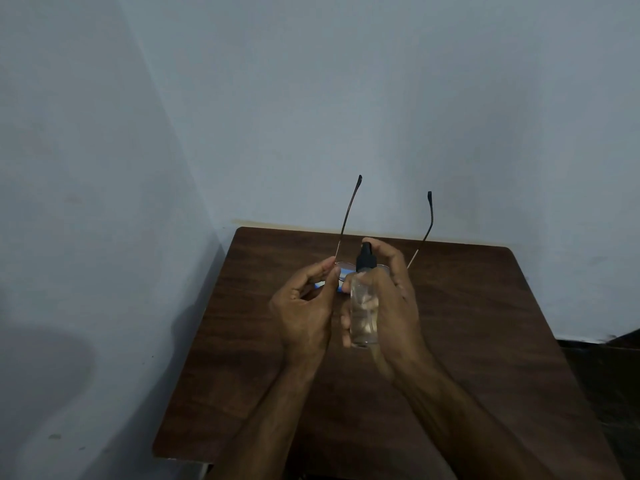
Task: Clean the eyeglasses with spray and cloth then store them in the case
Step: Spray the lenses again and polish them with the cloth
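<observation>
My left hand [304, 306] pinches the eyeglasses [346, 220] at the left corner of the frame and holds them above the table. Both thin temples point up and away from me, spread open. My right hand [391, 296] grips a clear spray bottle [363, 310] with a black nozzle. The index finger rests on top of the nozzle, which faces the lenses at close range. The lenses are mostly hidden behind the bottle and my fingers. A blue and white object [341, 277], perhaps the cloth, shows through behind the lenses. No case is in sight.
A dark brown wooden table [485, 323] stands in a corner against pale blue-grey walls. Its left edge lies near the left wall, and dark floor shows at the right.
</observation>
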